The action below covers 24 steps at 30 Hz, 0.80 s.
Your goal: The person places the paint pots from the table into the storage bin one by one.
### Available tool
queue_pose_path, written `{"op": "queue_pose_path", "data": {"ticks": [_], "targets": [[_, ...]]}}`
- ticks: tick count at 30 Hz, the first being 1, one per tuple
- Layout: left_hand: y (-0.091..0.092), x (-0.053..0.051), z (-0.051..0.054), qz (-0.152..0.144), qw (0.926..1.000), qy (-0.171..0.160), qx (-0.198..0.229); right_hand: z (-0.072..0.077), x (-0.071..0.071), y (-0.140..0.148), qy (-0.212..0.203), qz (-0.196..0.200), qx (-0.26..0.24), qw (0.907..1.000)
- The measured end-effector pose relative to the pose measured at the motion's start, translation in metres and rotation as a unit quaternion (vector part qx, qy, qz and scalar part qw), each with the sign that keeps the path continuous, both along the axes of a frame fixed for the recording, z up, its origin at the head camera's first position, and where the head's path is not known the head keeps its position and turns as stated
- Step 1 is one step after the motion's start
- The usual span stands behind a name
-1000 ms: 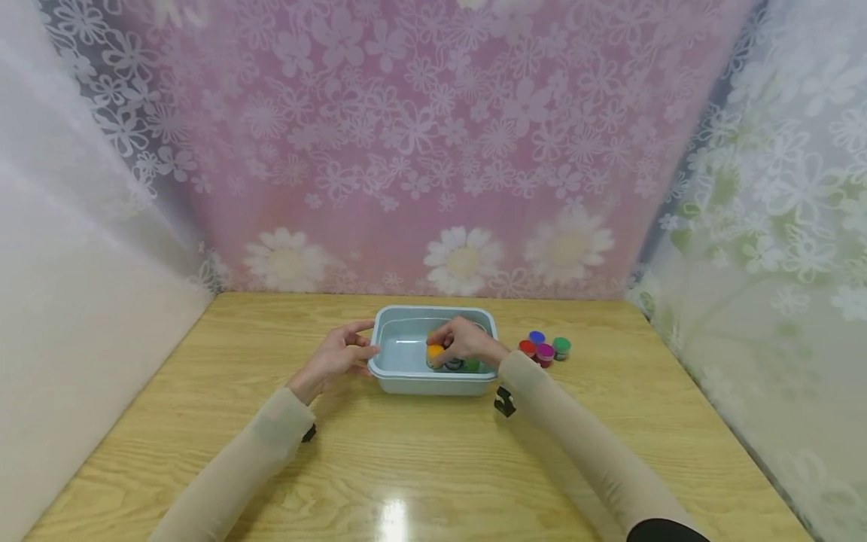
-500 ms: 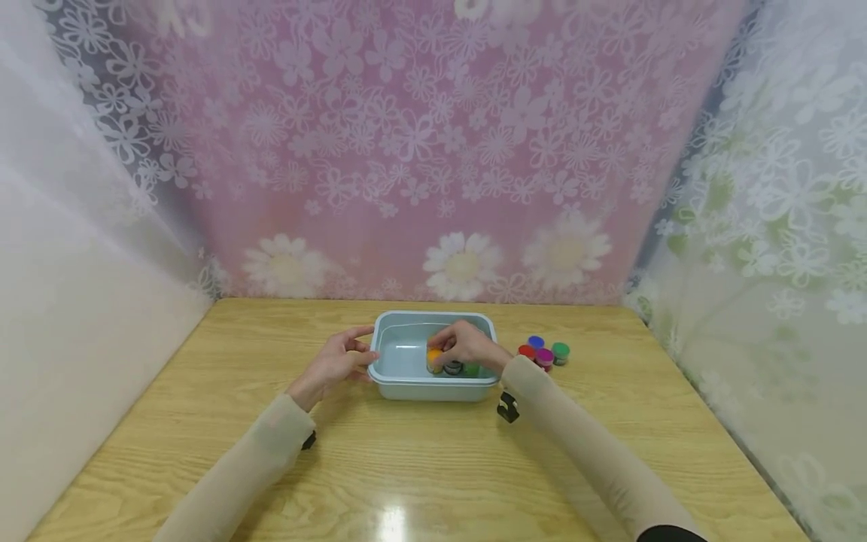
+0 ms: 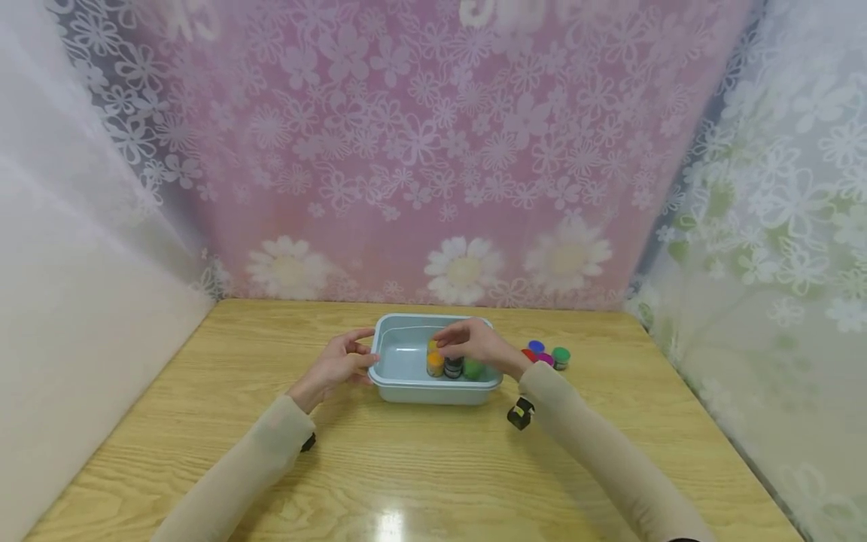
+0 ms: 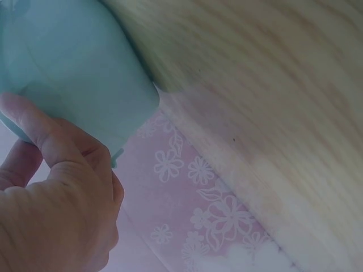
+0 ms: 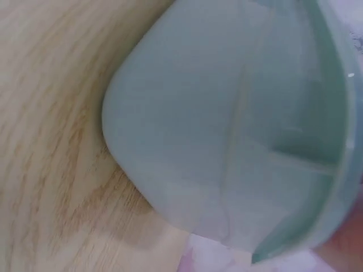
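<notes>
A light blue tub stands on the table. Its left end is gripped by my left hand, the thumb at the rim; the left wrist view shows that hand against the tub. Over the tub's right part is my right hand, fingers fairly straight and apart from the orange jar. A yellow jar sits behind the orange one, partly hidden by the fingers. To the right are a black jar and a green jar. The tub's outer wall fills much of the right wrist view.
Right of the tub, on the wooden table, stand small jars with blue, green, red and purple lids. Flowered cloth hangs behind the table and at its sides.
My right hand has let go of the orange jar and moved slightly up and to the right, uncovering the black and green jars more. The left hand has stayed at the tub.
</notes>
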<state>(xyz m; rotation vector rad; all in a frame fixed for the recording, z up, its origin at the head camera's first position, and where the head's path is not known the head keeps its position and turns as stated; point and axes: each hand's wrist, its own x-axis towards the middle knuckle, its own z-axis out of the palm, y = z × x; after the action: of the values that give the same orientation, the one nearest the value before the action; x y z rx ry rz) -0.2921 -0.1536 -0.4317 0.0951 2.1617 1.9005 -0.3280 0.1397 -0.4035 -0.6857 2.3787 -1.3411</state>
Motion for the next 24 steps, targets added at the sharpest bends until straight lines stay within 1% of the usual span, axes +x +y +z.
{"op": "queue_pose_path", "data": {"ticks": [2, 3, 7, 9, 13, 17, 20, 24], "targets": [[0.0, 0.001, 0.001, 0.002, 1.0, 0.001, -0.001, 0.001, 0.001, 0.003, -0.005, -0.002, -0.014, 0.9999], [0.0, -0.001, -0.002, 0.003, 1.0, 0.003, 0.0, 0.001, 0.002, 0.005, -0.011, -0.003, -0.021, 0.9997], [0.0, 0.002, 0.0, 0.002, 1.0, 0.008, -0.004, 0.005, 0.003, 0.016, -0.021, -0.009, -0.035, 0.9991], [0.0, 0.003, 0.001, 0.003, 1.0, 0.007, -0.005, 0.007, 0.004, 0.023, -0.026, -0.013, -0.04, 0.9988], [0.001, 0.006, 0.005, 0.009, 0.9999, 0.004, -0.005, 0.014, 0.002, 0.04, -0.035, -0.008, -0.054, 0.9979], [0.001, 0.006, 0.006, 0.011, 0.9999, 0.002, -0.005, 0.018, -0.002, 0.057, -0.022, -0.009, -0.051, 0.9984], [0.0, 0.004, 0.004, 0.011, 0.9999, 0.002, -0.003, 0.02, -0.005, 0.067, 0.005, -0.008, -0.036, 0.9993], [0.0, 0.003, 0.003, 0.003, 1.0, 0.001, -0.005, 0.021, -0.006, 0.082, 0.016, -0.013, -0.026, 0.9995]]}}
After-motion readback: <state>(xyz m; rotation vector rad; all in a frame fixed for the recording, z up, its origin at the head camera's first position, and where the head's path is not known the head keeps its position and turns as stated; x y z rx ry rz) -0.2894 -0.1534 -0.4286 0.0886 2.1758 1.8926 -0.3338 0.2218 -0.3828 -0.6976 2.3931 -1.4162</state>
